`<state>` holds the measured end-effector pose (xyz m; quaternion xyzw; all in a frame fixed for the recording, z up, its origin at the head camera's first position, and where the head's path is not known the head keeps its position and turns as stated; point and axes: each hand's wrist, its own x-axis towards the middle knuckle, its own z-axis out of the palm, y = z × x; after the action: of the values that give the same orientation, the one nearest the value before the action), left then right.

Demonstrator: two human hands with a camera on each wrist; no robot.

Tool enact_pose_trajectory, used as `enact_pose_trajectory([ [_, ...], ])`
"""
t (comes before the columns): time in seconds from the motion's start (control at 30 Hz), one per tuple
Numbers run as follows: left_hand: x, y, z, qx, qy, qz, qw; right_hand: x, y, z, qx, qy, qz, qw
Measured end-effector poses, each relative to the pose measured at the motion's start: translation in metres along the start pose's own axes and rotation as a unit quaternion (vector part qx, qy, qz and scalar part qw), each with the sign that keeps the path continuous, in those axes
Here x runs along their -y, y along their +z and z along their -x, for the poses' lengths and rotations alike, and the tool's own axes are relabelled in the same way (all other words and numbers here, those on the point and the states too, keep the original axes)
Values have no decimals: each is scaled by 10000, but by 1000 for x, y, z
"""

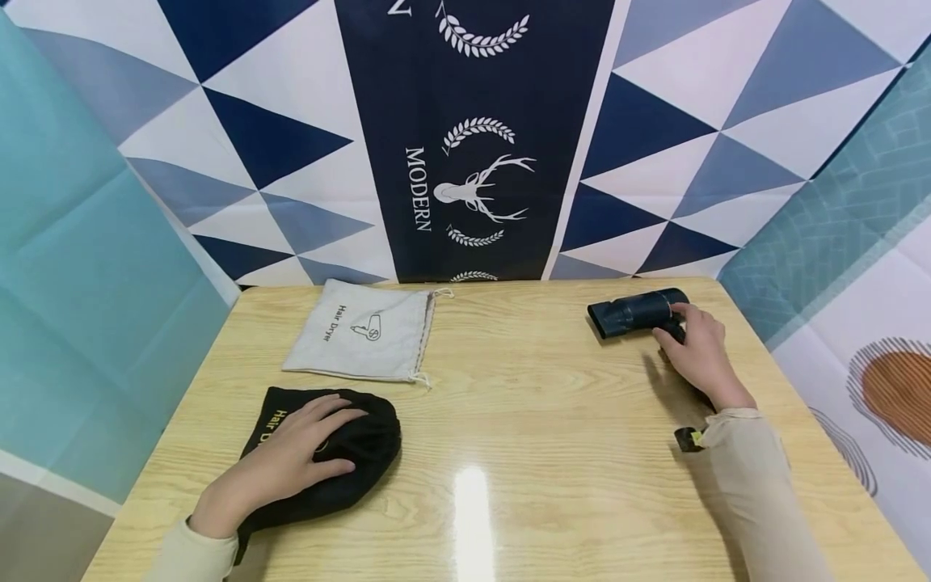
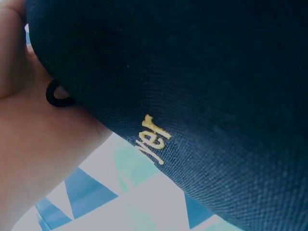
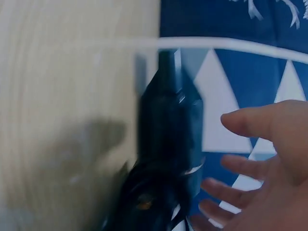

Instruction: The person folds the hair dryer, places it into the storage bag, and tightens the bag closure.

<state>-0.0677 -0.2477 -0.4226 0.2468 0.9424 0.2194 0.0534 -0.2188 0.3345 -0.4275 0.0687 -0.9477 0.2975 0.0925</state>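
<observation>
On the black drawstring pouch (image 1: 374, 469) at the near left rests my left hand (image 1: 280, 461), its fingers spread over the cloth. The pouch looks bulged and bears gold lettering; in the left wrist view its dark fabric (image 2: 202, 82) fills much of the picture beside the hand (image 2: 43, 154). At the far right lies a dark hair dryer (image 1: 631, 314) with a flat nozzle pointing left. My right hand (image 1: 701, 356) is at its handle end. In the right wrist view the thumb and fingers (image 3: 238, 196) stand apart, beside the dryer (image 3: 166, 120).
A light grey drawstring pouch (image 1: 385, 347) printed with "Hair Dryer" lies flat at the back left of the wooden table (image 1: 524, 404). A black plug (image 1: 687, 440) with a yellow tag sits by the right sleeve. Patterned cloth walls (image 1: 291, 162) stand behind and beside the table.
</observation>
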Motion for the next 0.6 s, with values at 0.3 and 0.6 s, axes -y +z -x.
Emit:
enact_pose_trajectory([
  [0.3,8,-20,8,180,-333,-116,9992,-32,-1,1,673,832,929,9899],
  [0.6,-27,-50,-34,924,-642,-198,9935,-36,1,3,698,731,1056,9893],
])
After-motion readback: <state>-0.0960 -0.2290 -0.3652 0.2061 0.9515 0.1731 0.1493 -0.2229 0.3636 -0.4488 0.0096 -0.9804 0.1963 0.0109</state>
